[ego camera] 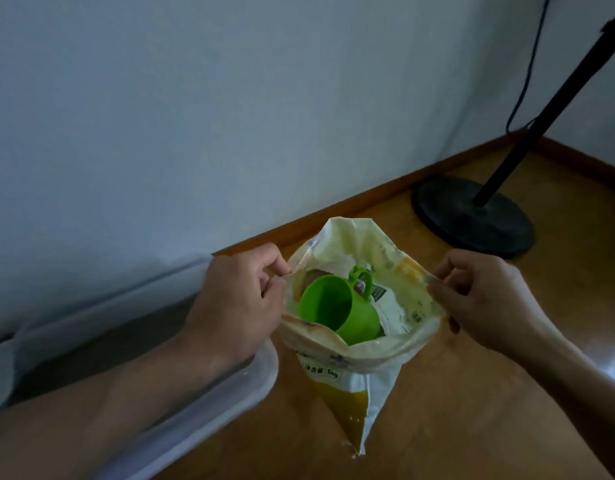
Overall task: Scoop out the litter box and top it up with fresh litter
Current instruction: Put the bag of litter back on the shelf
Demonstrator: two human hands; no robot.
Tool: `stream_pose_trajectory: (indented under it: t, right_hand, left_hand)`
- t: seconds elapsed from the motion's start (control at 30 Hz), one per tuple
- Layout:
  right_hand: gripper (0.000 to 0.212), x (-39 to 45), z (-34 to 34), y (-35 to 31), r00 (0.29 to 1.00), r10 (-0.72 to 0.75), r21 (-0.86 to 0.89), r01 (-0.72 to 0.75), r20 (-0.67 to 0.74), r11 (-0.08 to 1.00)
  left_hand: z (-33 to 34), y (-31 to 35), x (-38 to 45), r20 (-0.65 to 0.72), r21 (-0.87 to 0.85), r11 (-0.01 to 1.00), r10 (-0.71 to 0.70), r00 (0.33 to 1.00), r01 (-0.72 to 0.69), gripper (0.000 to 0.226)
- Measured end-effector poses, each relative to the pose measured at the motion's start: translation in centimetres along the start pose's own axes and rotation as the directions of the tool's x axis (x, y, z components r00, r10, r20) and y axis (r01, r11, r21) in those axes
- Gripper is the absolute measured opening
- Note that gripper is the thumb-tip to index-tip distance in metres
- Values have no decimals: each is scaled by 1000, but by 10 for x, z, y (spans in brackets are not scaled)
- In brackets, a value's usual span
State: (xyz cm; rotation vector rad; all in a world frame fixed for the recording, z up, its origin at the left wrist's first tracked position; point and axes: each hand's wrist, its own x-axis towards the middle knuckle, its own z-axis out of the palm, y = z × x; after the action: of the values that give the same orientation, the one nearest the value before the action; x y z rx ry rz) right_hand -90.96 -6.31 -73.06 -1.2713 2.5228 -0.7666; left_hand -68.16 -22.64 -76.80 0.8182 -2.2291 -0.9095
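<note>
A yellow-and-white litter bag [347, 382] stands on the wooden floor with its mouth pulled wide. My left hand [240, 299] pinches the left edge of the bag's mouth. My right hand [486, 299] pinches the right edge. Inside the bag lies a green plastic cup [333, 310] with a handle, tipped on its side with its opening toward me. The translucent litter box [229, 403] sits on the floor to the left, along the wall, partly hidden by my left forearm; grey litter shows inside it.
A black round stand base [472, 216] with a slanted pole and a hanging cable stands in the right corner. A wooden skirting board [368, 199] runs along the white wall behind the bag.
</note>
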Motion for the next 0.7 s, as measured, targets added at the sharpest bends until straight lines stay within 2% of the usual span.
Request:
stream_pose_trajectory:
  t: [0.17, 0.3, 0.47, 0.57, 0.7]
  right_hand:
    - [23, 8, -89, -77, 995, -76, 55, 80, -64, 995]
    - [25, 4, -198, -157, 992, -87, 94, 95, -92, 991]
    - [25, 5, -347, -261, 993, -108, 144, 113, -43, 983]
    - [25, 9, -437, -323, 979, -177, 141, 190, -97, 972]
    - [22, 0, -537, -393, 973, -210, 131, 222, -100, 966]
  left_hand:
    - [-75, 87, 39, -70, 8, 1000, 5, 998, -5, 19]
    - [-164, 188, 76, -113, 22, 1000, -13, 994, 15, 24]
    - [-279, 328, 102, -184, -18, 994, -110, 977, 109, 35]
    - [-345, 408, 119, -204, 3, 990, -137, 969, 141, 26]
    - [-424, 515, 136, -211, 45, 989, -127, 969, 140, 20]
